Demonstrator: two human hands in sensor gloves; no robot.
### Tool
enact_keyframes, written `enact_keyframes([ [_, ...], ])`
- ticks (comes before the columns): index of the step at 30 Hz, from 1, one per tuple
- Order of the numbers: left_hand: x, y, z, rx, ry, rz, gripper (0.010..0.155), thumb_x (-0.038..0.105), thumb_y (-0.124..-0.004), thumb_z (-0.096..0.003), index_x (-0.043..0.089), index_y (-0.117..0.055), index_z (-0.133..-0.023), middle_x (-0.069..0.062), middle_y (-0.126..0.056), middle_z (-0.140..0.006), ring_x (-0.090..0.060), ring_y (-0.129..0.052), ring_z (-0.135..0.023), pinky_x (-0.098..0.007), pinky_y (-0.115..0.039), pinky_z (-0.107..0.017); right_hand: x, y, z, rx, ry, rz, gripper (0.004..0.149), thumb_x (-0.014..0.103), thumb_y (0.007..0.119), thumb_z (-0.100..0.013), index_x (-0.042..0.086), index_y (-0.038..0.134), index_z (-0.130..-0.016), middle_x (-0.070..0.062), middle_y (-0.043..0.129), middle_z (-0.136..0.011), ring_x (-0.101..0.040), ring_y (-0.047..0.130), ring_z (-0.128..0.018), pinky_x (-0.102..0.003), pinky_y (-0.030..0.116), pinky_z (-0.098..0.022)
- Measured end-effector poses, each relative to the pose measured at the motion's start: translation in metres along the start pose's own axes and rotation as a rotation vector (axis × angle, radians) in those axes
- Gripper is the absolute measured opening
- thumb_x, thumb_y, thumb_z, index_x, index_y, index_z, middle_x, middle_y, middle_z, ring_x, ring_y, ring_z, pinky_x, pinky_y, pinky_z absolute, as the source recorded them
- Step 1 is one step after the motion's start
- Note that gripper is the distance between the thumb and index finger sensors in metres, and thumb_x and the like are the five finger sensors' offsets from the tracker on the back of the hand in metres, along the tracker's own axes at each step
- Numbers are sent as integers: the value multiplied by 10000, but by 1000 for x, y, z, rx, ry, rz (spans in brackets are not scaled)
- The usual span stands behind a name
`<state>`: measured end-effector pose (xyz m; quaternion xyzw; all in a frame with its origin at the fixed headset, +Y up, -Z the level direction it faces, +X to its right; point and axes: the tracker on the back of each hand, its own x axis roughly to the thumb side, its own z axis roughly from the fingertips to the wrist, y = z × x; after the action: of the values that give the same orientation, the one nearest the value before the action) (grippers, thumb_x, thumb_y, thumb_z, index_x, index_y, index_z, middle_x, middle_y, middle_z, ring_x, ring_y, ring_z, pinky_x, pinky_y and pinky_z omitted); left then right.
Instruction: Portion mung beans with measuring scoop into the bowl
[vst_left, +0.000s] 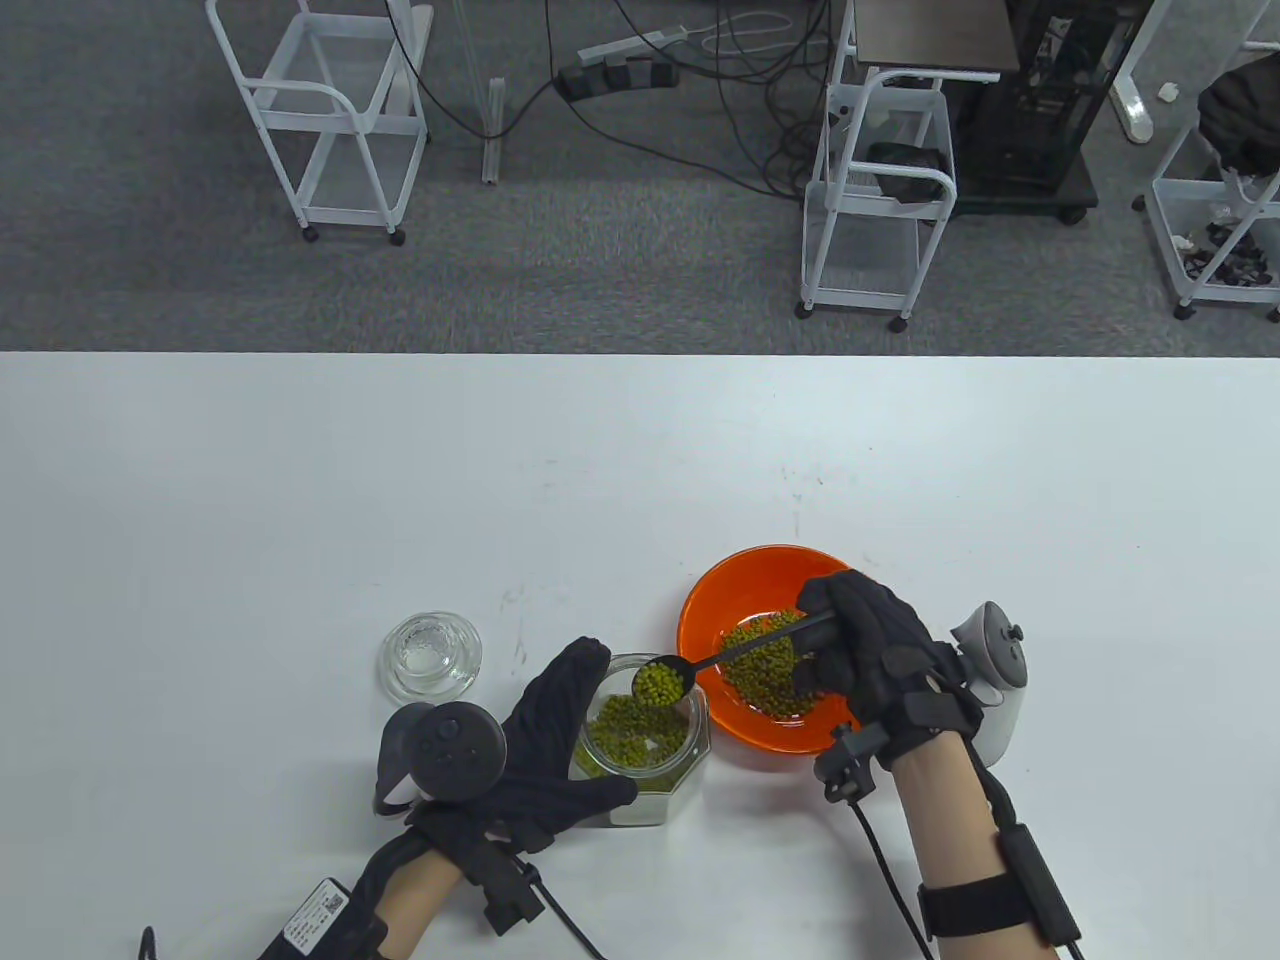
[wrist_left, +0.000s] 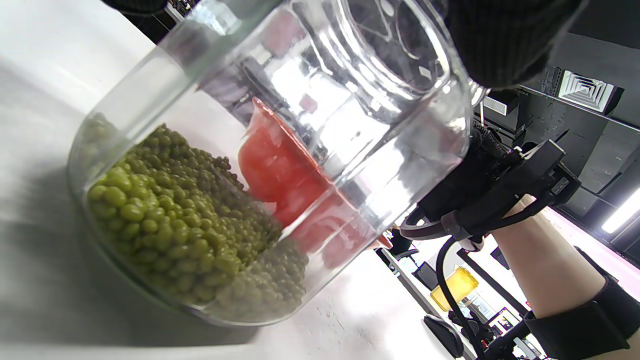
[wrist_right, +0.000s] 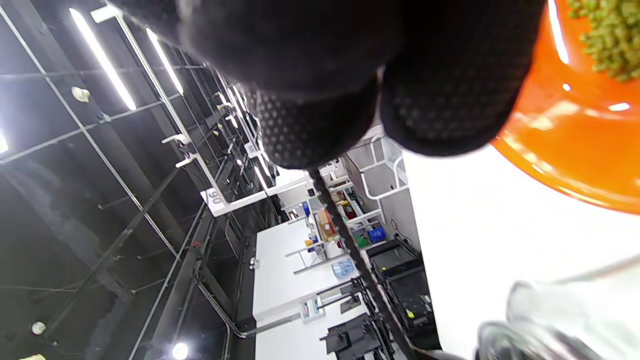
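Left hand (vst_left: 545, 745) wraps the glass jar (vst_left: 643, 750) of mung beans (vst_left: 630, 735), steadying it on the desk (vst_left: 300, 500). Right hand (vst_left: 860, 650) pinches the black scoop (vst_left: 662, 683) handle — heaped bowl of the scoop sits over the jar mouth, just beside the orange bowl (vst_left: 715, 610), which already holds beans. Glass lid (vst_left: 432, 655) lies left of the jar.

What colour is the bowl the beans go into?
Orange; the bowl shows best in the table view.

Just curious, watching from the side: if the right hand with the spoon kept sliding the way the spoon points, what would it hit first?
Probably the glass jar held by the left hand; the spoon in the right hand hangs over its mouth, though height is unclear.
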<state>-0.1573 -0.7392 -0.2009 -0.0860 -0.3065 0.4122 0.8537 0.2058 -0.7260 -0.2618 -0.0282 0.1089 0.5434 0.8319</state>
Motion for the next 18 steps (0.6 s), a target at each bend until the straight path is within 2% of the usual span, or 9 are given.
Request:
enact_keyframes([
  [5,0,0,0,0,0,0,1108,659,-792,-484,176,-79,-1182,-246,-190,-1258,-537,-402,-1143,-781,-453,-731,9,-25,2,-63,-56,-79,422,456,637,-619,131,834,-802,-110,955,-502,-51,934,-127,-328,944,-279],
  [11,0,0,0,0,0,0,1108,660,-791,-485,176,-78,-1182,-245,-188,-1259,-537,-403,-1143,-781,-453,-731,14,-64,6,-208,-108,-135,421,455,635,-620,129,831,-801,-116,949,-502,-59,933,-136,-337,939,-287],
  [14,0,0,0,0,0,0,1109,660,-791,-484,176,-78,-1182,-244,-188,-1259,-536,-402,-1143,-781,-453,-731,15,-79,8,-315,-138,-75,423,452,639,-618,122,835,-796,-122,948,-496,-65,932,-133,-343,937,-284],
  [18,0,0,0,0,0,0,1108,660,-791,-485,177,-78,-1182,-245,-190,-1258,-537,-401,-1143,-781,-453,-730,18,-87,11,-419,-166,51,423,449,644,-613,120,839,-793,-129,948,-494,-71,936,-134,-350,936,-284],
])
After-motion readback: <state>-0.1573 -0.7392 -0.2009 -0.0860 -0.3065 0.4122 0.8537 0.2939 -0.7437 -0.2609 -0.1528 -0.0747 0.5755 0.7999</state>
